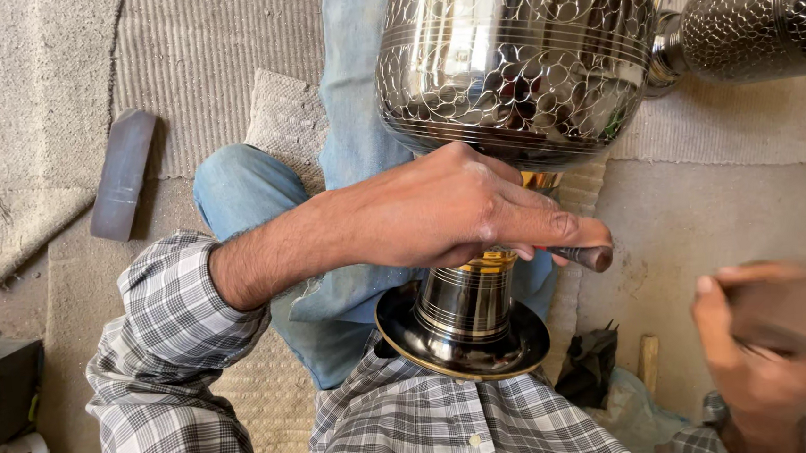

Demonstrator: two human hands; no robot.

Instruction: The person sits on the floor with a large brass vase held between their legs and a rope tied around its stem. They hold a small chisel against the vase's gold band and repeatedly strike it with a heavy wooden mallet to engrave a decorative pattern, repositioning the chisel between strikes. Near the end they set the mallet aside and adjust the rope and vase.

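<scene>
Vessel (514,58), big engraved metal, lies tipped across my lap, its flared foot (462,331) pressed against my shirt so it stays put. All places below go by the vessel.

My left hand (449,209) wraps over its neck, just under the belly, fingers (554,225) curled tight on a thin dark tool (590,258) whose tip sticks out past them, right at the neck. That grip steadies vessel and tool together.

My right hand (761,343) is off to the lower right, apart from the vessel, blurred; fingers look partly curled, whether they hold anything I cannot tell.

A second patterned metal piece (766,12) juts from the vessel's upper right side, touching it. Grey bar (123,175) lies on the mat far left. Black rag (590,365) and small wood piece (649,361) sit just right of the foot.

Room: open mat to the left; right side crowded by my other hand and the second piece; belly overhangs my knuckles closely.
</scene>
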